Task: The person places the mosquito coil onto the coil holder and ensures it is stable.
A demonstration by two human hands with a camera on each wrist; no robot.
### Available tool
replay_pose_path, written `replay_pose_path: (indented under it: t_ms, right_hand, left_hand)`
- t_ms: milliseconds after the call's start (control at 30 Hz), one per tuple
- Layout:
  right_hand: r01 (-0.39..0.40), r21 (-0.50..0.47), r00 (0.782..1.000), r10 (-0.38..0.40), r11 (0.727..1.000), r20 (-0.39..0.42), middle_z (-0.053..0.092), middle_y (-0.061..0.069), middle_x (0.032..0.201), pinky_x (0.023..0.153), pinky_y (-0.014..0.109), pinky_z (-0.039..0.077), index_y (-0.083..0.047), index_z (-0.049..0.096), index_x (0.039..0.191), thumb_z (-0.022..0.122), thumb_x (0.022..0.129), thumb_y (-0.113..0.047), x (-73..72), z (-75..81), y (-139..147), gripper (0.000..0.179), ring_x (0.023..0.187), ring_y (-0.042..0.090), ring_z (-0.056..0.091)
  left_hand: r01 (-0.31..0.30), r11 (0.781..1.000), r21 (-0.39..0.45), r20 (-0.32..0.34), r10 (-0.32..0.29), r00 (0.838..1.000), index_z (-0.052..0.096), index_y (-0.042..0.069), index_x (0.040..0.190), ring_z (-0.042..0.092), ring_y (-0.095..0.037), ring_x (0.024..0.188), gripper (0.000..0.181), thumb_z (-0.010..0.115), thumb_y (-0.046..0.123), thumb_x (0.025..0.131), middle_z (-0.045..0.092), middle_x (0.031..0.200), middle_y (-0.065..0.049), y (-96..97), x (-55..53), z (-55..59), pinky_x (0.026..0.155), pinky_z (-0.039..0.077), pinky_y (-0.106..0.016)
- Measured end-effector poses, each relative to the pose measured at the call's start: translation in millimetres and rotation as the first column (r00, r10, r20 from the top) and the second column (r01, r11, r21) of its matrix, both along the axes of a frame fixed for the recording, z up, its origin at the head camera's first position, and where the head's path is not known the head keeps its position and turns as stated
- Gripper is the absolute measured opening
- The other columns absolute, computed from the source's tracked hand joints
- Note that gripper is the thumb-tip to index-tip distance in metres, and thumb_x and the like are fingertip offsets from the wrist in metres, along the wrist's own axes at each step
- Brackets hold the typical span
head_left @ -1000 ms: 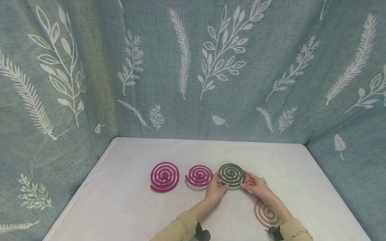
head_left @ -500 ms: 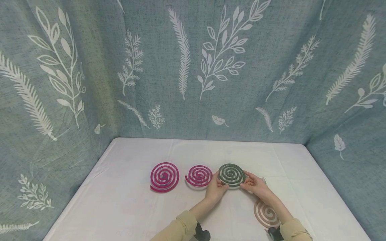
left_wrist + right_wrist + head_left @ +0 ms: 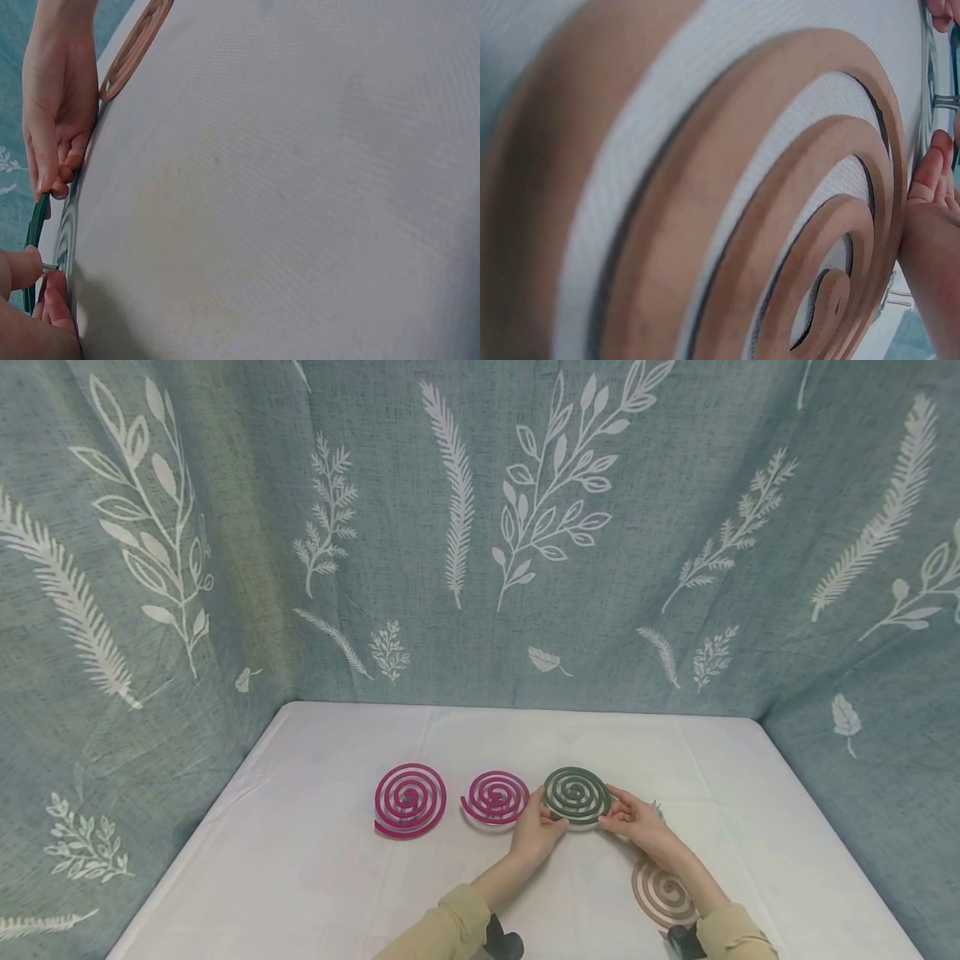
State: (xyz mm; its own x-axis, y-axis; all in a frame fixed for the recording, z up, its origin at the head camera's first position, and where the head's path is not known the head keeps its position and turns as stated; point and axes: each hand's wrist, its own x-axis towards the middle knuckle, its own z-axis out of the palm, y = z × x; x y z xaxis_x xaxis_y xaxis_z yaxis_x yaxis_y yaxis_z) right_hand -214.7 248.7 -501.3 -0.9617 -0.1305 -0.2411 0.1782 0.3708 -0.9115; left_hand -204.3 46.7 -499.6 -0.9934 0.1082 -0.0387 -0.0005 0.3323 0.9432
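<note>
nothing moved | green coil (image 3: 574, 792) face-up, near level | left grip (image 3: 536, 833), right grip (image 3: 639, 823) pinching it

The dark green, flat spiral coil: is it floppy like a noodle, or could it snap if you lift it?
The dark green, flat spiral coil is probably stiff: it shows no clear sag between the left hand and right hand. It could well snap if bent, since its strand is thin, with open gaps between turns. I can't tell its material.
</note>
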Motion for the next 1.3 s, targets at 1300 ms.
replay_pose_path:
  t_ms: [1300]
  right_hand:
    - [-0.010, 0.000, 1.000, 0.010, 1.000, -0.010, 0.051, 0.000, 0.091, 0.067, 0.016, 0.046, 0.001, 0.026, 0.147, 0.069, 0.086, -0.023, -0.5, -1.4, 0.0, 0.078, 0.077, 0.007, 0.047]
  left_hand:
    - [-0.001, 1.000, 0.004, 0.008, 0.001, 1.000, 0.037, -0.006, 0.139, 0.052, -0.008, 0.073, 0.068, 0.070, 0.005, 0.081, 0.055, 0.087, -0.007, -0.3, -1.1, -1.6, 0.064, 0.048, -0.018]
